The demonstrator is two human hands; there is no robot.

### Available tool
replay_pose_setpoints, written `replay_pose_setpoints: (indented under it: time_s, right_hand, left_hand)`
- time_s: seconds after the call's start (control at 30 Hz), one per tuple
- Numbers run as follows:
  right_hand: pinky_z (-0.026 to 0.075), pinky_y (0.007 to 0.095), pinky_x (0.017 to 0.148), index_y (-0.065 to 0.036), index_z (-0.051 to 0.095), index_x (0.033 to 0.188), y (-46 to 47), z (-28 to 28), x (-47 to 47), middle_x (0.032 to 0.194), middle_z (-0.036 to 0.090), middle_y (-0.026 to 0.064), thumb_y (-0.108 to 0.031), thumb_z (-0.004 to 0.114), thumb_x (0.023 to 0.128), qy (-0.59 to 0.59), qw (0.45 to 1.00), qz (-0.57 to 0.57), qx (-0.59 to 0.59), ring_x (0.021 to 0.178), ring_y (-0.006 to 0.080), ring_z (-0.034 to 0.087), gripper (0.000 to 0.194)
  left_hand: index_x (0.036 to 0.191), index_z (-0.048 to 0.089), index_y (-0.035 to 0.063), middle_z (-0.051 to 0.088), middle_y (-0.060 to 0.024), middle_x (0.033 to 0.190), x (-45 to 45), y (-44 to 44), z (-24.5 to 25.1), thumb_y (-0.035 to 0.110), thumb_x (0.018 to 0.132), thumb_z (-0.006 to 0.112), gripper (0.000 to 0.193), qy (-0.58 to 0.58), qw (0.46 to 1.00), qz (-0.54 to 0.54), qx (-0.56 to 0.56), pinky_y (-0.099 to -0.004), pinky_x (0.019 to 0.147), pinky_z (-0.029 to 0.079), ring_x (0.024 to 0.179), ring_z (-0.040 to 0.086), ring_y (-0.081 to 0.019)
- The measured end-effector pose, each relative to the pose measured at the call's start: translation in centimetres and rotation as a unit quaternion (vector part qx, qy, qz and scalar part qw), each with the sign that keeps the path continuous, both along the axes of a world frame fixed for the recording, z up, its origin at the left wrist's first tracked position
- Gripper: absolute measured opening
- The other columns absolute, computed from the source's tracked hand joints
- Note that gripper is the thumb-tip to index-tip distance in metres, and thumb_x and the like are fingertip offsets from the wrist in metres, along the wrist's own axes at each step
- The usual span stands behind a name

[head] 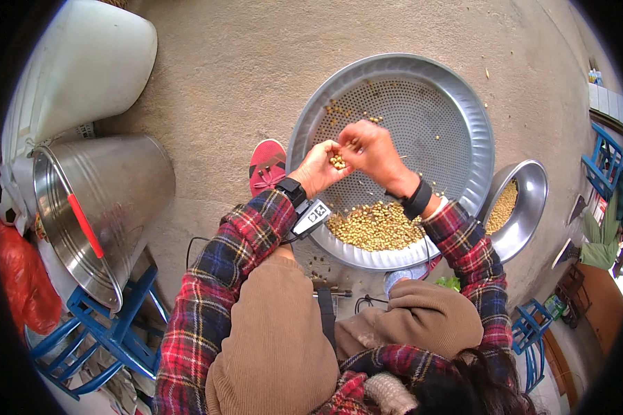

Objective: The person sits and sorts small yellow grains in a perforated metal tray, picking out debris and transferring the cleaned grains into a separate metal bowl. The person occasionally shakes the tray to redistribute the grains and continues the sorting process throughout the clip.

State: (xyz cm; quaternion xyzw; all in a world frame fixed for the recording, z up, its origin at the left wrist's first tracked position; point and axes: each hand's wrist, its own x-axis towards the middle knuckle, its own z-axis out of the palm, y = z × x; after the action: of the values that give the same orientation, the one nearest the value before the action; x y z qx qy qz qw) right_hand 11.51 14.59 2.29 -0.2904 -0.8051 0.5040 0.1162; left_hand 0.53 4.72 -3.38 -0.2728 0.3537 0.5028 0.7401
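Note:
Over the left part of a round perforated metal sieve [425,150], my left hand [319,167] is cupped around a small heap of yellow soybeans [337,161]. My right hand [368,148] is right beside it, fingers bent at the left fingertips and slightly blurred; some beans show near its fingers. A larger pile of soybeans [379,228], mixed with brown bits, lies along the sieve's near edge. Darker beans and debris [337,111] are scattered at its far left. Against the sieve's right side, a steel basin [529,207] contains more soybeans [503,207].
At left, a large steel bucket [119,192] with a red-gripped handle [85,225] lies tipped on a blue stool [119,321]. Behind it is a white plastic container [98,62]. My red shoe [267,163] is left of the sieve. Blue chairs [602,161] stand far right.

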Motion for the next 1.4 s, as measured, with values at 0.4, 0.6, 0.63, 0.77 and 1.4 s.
replay_pose_setpoints:
  time_s: [0.4,0.6,0.63,0.77,1.4]
  right_hand:
    - [0.052,0.0353,0.073,0.002,0.064,0.095,11.1,-6.5,2.4,0.085,0.066,0.017,-0.022,0.071,0.072,-0.11,0.963,-0.23,0.084,0.081,0.0261,0.066,0.033]
    - [0.052,0.033,0.069,-0.003,0.064,0.094,6.9,-7.6,-2.6,0.085,0.063,0.0139,-0.023,0.076,0.07,-0.063,0.986,-0.078,0.136,0.076,0.024,0.064,0.034]
    - [0.052,0.0339,0.069,-0.003,0.064,0.093,5.9,-7.6,-3.3,0.086,0.062,0.0142,-0.023,0.077,0.069,-0.064,0.989,-0.052,0.125,0.077,0.0253,0.064,0.034]
    - [0.05,0.045,0.07,-0.006,0.059,0.092,3.2,-6.8,-3.7,0.093,0.055,0.0188,-0.015,0.071,0.072,-0.04,0.986,0.076,0.142,0.08,0.0384,0.06,0.025]
    - [0.052,0.0319,0.059,-0.004,0.064,0.085,-0.8,-0.8,1.8,0.077,0.061,0.0109,-0.01,0.072,0.071,0.007,0.998,-0.05,-0.028,0.065,0.0221,0.062,0.017]
  left_hand:
    - [0.101,0.06,-0.0064,0.063,-0.0126,0.081,-1.7,-1.5,-0.7,0.016,0.089,0.043,0.03,-0.079,0.992,-0.095,0.008,-0.0322,0.067,0.056,0.072,0.062,-0.0199]
    - [0.101,0.059,-0.0045,0.062,-0.009,0.077,-1.8,-2.0,-0.3,0.016,0.088,0.046,0.027,-0.053,0.991,-0.121,-0.013,-0.0294,0.064,0.055,0.069,0.061,-0.0174]
    - [0.099,0.06,-0.0039,0.062,-0.0085,0.076,-1.8,-2.1,-0.3,0.014,0.088,0.047,0.025,-0.06,0.991,-0.118,-0.014,-0.0295,0.064,0.055,0.069,0.061,-0.0174]
    - [0.099,0.059,-0.0029,0.061,-0.0078,0.075,-1.5,-2.2,-0.3,0.013,0.087,0.049,0.023,-0.071,0.99,-0.119,-0.023,-0.0299,0.064,0.054,0.069,0.061,-0.0175]
    - [0.097,0.058,-0.0046,0.063,-0.0152,0.091,0.4,-1.6,-0.5,0.021,0.093,0.044,0.029,-0.034,0.998,-0.031,-0.054,-0.0348,0.074,0.054,0.082,0.061,-0.024]
